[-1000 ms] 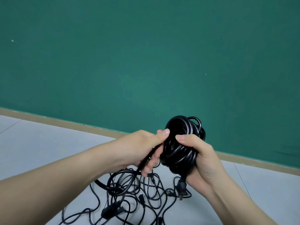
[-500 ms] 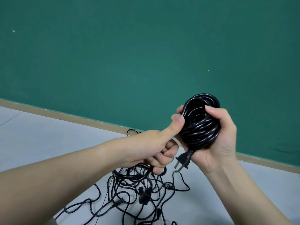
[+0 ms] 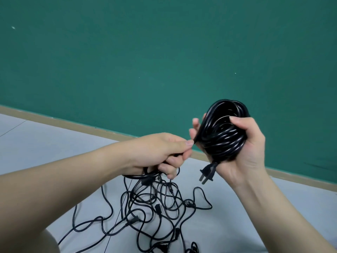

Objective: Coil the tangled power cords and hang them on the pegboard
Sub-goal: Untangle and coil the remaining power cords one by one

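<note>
My right hand grips a thick coil of black power cord held up in front of the green wall. The coil's two-pin plug hangs below my palm. My left hand pinches the free run of the same cord between thumb and fingers just left of the coil, and the cord loops out under its curled fingers. Beneath both hands a tangle of black cords with several plugs lies on the pale floor. No pegboard is in view.
A green wall fills the upper view, with a tan baseboard along its foot. The floor is light grey tile. A pale rounded shape shows at the bottom left edge.
Both hands rose and shifted right with the coil. The left hand slid from the coil to pinching the cord beside it, and the plug now hangs free under the right palm.
</note>
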Tool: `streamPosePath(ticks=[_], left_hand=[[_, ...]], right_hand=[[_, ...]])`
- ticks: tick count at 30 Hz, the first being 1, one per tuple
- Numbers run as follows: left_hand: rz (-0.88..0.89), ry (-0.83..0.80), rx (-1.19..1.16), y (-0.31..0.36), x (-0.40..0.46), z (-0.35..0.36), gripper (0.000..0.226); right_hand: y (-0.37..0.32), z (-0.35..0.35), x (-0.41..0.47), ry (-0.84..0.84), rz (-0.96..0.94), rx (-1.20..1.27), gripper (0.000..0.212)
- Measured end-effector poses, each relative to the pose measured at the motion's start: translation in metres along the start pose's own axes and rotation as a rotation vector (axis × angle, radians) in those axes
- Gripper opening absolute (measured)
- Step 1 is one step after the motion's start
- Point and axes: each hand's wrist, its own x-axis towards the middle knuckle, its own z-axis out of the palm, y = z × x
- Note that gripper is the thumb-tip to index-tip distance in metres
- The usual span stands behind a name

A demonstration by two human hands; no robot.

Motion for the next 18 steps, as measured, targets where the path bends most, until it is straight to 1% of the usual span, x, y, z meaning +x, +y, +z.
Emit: streamPosePath(ticks=[3,6,8,10,12,13,15,17,18], left_hand=[[-0.023,-0.02,-0.052,0.004,-0.002,-0.003,0.037],[-0.061,-0.017,-0.058,0.003,-0.004,-0.001,0.037],[-0.087,-0.03,-0.053,0.004,-0.005,0.001,0.037],[-0.086,-0.038,-0.036,0.006,-0.005,0.003,0.038],[-0.05,-0.03,0.014,0.006,-0.003,0.003,0.037],[-0.031,-0.021,0.067,0.006,-0.003,0.003,0.035],[-0.023,-0.026,0.147,0.005,-0.004,-0.001,0.029],[-0.067,-0.055,0.135,0.006,-0.007,-0.006,0.024],[-0.088,-0.054,0.136,0.008,-0.009,-0.008,0.026]], right_hand=[[0.004,0.005,-0.006,-0.064,0.005,-0.057,0.018],[0.004,0.007,-0.01,-0.072,0.018,-0.131,0.027],[0.004,0.007,-0.01,-0.082,0.029,-0.149,0.026],[0.003,0.006,-0.006,-0.084,0.031,-0.085,0.022],[0.001,0.004,-0.001,-0.061,0.0,-0.015,0.031],[-0.002,0.003,0.001,-0.031,-0.028,0.0,0.031],[-0.01,0.0,0.004,0.039,-0.084,0.003,0.022],[-0.018,-0.004,0.006,0.09,-0.126,-0.001,0.016],[-0.021,-0.007,0.007,0.1,-0.142,-0.004,0.014]])
